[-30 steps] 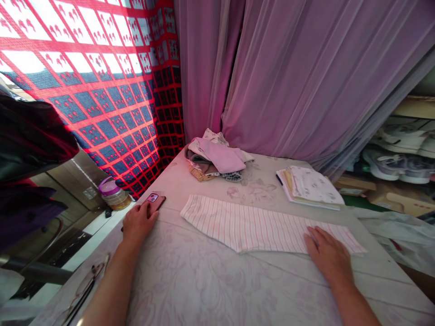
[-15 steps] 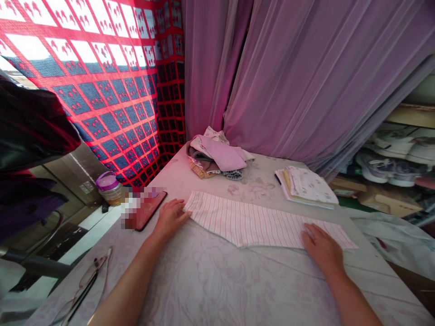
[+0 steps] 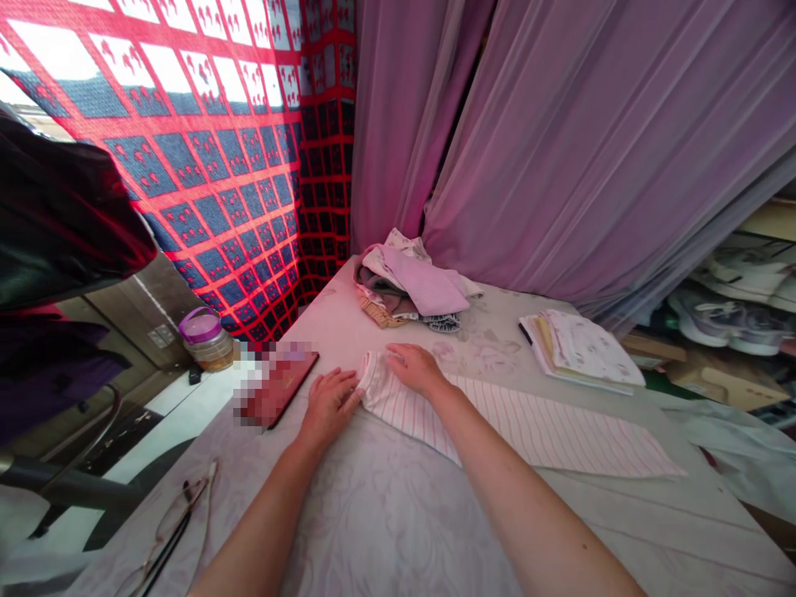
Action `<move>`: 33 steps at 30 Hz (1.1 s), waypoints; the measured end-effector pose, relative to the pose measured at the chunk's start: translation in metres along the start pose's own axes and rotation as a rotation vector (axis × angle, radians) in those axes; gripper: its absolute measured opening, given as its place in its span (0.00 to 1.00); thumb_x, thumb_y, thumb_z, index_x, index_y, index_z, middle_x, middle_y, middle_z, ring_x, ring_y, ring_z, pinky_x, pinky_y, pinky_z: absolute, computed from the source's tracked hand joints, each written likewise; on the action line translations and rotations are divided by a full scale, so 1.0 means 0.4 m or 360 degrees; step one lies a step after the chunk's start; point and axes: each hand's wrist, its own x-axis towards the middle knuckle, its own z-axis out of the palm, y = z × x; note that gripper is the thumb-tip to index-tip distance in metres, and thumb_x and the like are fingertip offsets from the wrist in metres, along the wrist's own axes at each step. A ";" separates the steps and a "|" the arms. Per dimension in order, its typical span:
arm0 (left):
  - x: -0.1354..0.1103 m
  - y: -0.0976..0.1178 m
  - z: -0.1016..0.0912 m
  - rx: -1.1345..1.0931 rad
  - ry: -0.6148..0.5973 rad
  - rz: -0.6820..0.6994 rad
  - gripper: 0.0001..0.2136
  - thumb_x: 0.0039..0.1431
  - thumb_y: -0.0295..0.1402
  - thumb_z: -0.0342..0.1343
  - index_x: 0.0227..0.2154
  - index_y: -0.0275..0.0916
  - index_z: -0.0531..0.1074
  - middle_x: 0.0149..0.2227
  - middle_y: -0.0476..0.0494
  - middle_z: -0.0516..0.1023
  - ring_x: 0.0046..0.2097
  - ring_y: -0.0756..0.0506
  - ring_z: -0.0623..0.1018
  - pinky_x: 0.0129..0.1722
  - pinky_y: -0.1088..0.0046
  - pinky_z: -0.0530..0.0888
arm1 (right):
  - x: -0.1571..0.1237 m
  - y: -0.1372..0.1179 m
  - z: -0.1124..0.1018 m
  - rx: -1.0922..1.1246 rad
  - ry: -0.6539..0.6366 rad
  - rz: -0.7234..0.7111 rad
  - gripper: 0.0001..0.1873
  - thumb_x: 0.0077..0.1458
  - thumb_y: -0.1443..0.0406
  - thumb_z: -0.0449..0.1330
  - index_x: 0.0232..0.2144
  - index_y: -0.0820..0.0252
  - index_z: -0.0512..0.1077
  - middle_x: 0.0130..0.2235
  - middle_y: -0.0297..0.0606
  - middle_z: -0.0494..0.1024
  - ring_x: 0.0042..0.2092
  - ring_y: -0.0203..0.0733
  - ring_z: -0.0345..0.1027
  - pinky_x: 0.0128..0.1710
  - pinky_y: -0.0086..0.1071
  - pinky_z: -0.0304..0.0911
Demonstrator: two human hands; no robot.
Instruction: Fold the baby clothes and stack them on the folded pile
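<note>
A long pink-and-white striped cloth [image 3: 535, 427] lies flat across the pale flowered table cover [image 3: 385, 514]. Both my hands are at its left end, which bulges up slightly between them. My left hand [image 3: 328, 400] reaches in from the left, its fingers closed on the cloth's end edge. My right hand [image 3: 415, 367] has crossed over and rests on the far corner of the same end, fingers bent down onto the fabric. The rest of the cloth stretches away to the right, untouched.
A red phone [image 3: 283, 385] lies just left of my left hand. Glasses [image 3: 165, 535] sit near the front left edge. A crumpled clothes pile [image 3: 410, 290] and a folded stack [image 3: 584, 348] lie at the back. A purple-lidded jar [image 3: 204, 337] stands off the table's left side.
My right hand left the cloth's right end and crossed to its left end. My left hand, earlier on the phone, moved right to the cloth's left edge.
</note>
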 end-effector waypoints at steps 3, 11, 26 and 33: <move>-0.002 0.006 0.002 -0.0018 0.0007 -0.0017 0.10 0.61 0.39 0.52 0.39 0.47 0.77 0.52 0.46 0.77 0.60 0.39 0.67 0.61 0.50 0.55 | 0.053 -0.011 0.028 0.0078 -0.0148 -0.0076 0.17 0.55 0.60 0.57 0.47 0.54 0.75 0.47 0.37 0.78 0.48 0.41 0.70 0.49 0.32 0.61; -0.002 0.027 -0.003 -0.0005 -0.0028 -0.0027 0.09 0.61 0.39 0.53 0.37 0.44 0.76 0.52 0.45 0.76 0.60 0.39 0.67 0.61 0.50 0.55 | 0.085 0.006 0.047 0.0104 -0.0167 0.0085 0.08 0.52 0.64 0.56 0.32 0.59 0.75 0.33 0.32 0.78 0.34 0.35 0.67 0.33 0.25 0.57; -0.002 0.034 0.007 0.0030 0.0020 -0.0051 0.15 0.60 0.32 0.52 0.49 0.49 0.73 0.58 0.44 0.71 0.60 0.41 0.67 0.61 0.50 0.56 | 0.060 -0.011 0.122 0.0011 0.0235 0.0092 0.09 0.56 0.66 0.54 0.39 0.58 0.71 0.39 0.38 0.77 0.43 0.42 0.68 0.45 0.32 0.58; -0.004 0.036 0.009 0.0091 -0.0032 -0.0049 0.13 0.60 0.34 0.52 0.46 0.51 0.76 0.56 0.45 0.72 0.61 0.41 0.65 0.62 0.50 0.55 | 0.017 -0.029 0.087 -0.0026 0.0225 -0.0090 0.15 0.59 0.68 0.49 0.42 0.56 0.73 0.49 0.40 0.76 0.52 0.43 0.65 0.53 0.36 0.55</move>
